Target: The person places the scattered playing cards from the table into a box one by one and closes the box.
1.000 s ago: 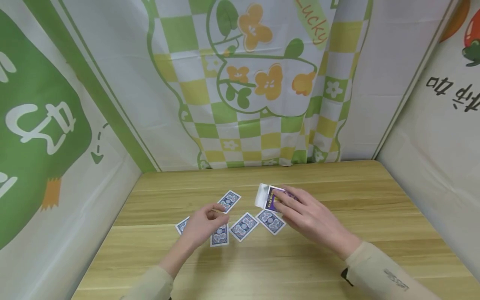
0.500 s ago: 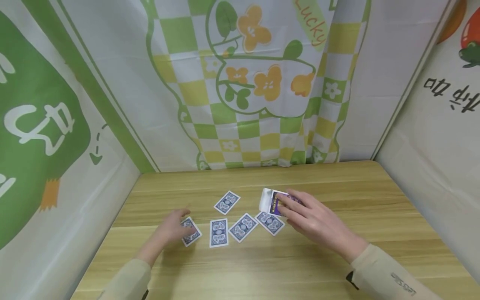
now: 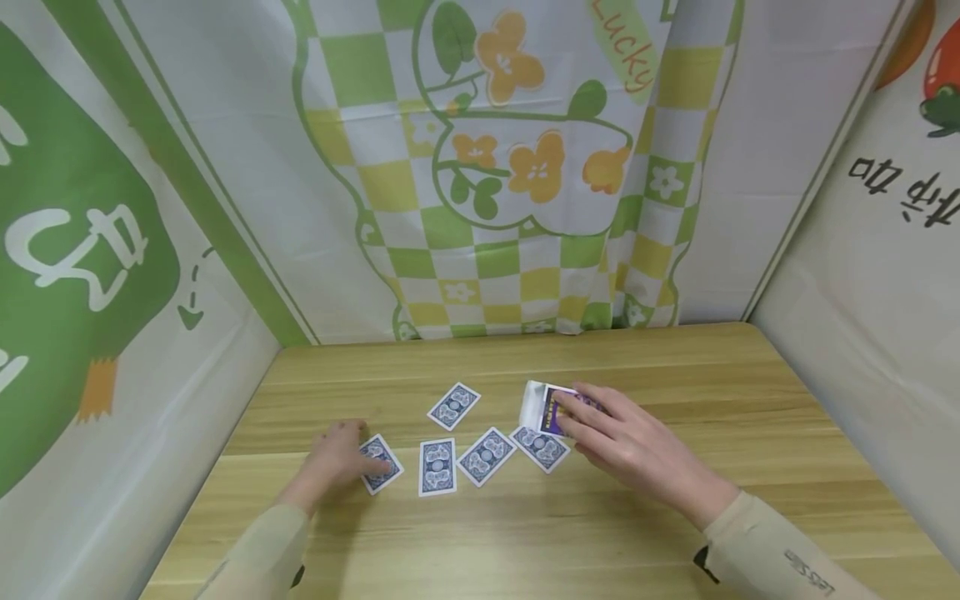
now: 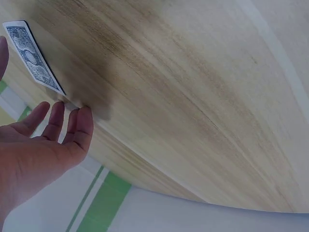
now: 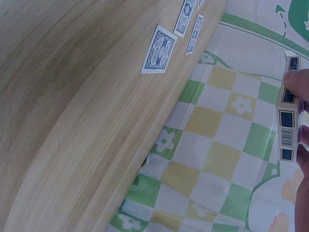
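Blue-backed playing cards lie face down on the wooden table. At the leftmost playing card [image 3: 381,464] is my left hand [image 3: 335,460], its thumb over the card and its bent fingers past the far side. In the left wrist view, those fingertips [image 4: 84,113] come down by a corner of the playing card [image 4: 34,58], and no firm grip shows. My right hand [image 3: 622,437] holds a purple playing-card box [image 3: 553,408], its white flap end facing left. From the right wrist view, the thumb lies on the card box [image 5: 287,128], whose barcode side shows.
Other face-down cards are a far card [image 3: 453,406], an upright card [image 3: 437,467], a slanted card [image 3: 487,456] and a card [image 3: 540,448] partly under the box. A patterned curtain [image 3: 517,275] hangs behind the table's back edge.
My left hand has moved left, from above the middle cards to the leftmost one. The box in my right hand has shifted slightly right and nearer. The other cards lie as before.
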`<state>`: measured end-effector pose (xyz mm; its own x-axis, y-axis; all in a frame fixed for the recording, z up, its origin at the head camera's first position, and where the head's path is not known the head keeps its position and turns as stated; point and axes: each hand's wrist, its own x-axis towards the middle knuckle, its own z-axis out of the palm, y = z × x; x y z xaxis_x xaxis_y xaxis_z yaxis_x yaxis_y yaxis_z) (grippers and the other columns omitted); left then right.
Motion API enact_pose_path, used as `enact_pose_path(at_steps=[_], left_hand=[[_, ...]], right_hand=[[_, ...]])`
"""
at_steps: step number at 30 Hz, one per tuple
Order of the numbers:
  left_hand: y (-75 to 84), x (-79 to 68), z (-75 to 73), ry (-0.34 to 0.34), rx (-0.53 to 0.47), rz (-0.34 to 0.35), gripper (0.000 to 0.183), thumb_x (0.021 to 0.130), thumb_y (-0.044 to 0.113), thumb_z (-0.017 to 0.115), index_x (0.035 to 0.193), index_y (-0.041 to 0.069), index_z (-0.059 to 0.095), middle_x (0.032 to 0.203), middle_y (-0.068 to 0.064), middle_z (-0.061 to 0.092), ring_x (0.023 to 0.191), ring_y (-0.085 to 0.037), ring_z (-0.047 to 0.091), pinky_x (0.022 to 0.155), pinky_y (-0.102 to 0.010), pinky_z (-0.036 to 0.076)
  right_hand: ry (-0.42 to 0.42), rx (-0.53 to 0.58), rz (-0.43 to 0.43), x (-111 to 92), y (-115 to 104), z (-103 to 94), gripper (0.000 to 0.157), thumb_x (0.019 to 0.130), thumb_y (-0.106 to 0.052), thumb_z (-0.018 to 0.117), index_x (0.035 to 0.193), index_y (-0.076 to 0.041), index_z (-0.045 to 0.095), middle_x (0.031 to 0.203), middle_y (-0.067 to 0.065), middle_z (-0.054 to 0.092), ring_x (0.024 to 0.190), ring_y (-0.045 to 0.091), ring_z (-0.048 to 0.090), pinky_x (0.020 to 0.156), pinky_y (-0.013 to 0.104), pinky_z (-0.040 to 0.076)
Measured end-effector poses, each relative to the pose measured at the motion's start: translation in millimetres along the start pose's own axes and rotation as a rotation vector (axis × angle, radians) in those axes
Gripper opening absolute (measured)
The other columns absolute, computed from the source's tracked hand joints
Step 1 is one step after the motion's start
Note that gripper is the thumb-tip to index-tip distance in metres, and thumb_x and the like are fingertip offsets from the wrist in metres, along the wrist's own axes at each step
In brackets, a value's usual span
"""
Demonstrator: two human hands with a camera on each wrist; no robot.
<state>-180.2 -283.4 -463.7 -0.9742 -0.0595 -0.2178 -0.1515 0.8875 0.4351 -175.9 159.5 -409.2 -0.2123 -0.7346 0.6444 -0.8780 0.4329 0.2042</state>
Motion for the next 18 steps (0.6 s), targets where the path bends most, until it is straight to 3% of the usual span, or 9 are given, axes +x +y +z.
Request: enact_pose_path(at_steps=[7, 14, 18], left_hand=[[2.4, 0.3, 5.5, 0.015, 0.058, -0.036, 0.093, 0.067, 0.042, 0.093, 0.135, -0.008, 0.052, 0.126, -0.028, 0.053, 0.111, -0.045, 0.050, 0.094, -0.062, 0.050], [8.9, 3.5, 5.5, -0.003, 0.070, -0.043, 0.079, 0.068, 0.031, 0.094, 0.122, -0.012, 0.055, 0.107, -0.023, 0.054, 0.100, -0.039, 0.049, 0.088, -0.055, 0.052], [9.5, 4.4, 3.5, -0.028, 0.078, -0.040, 0.066, 0.068, 0.029, 0.094, 0.111, -0.009, 0.060, 0.101, -0.020, 0.054, 0.097, -0.037, 0.048, 0.087, -0.052, 0.050]], right_hand=[[-0.019, -0.007, 0.007, -2.1, 0.7, 0.5, 0.043, 0.112, -0.025, 0.034, 0.129, -0.006, 0.069, 0.141, 0.011, 0.063, 0.125, 0.036, 0.061, 0.102, 0.046, 0.056], [-0.013, -0.015, 0.004, -5.9, 1.0, 2.3, 0.043, 0.112, -0.025, 0.034, 0.128, -0.006, 0.069, 0.140, 0.011, 0.064, 0.125, 0.035, 0.062, 0.101, 0.045, 0.057], [-0.018, -0.015, 0.006, -7.9, 1.0, 2.9, 0.042, 0.112, -0.025, 0.035, 0.128, -0.006, 0.069, 0.140, 0.011, 0.064, 0.125, 0.035, 0.061, 0.101, 0.045, 0.057]])
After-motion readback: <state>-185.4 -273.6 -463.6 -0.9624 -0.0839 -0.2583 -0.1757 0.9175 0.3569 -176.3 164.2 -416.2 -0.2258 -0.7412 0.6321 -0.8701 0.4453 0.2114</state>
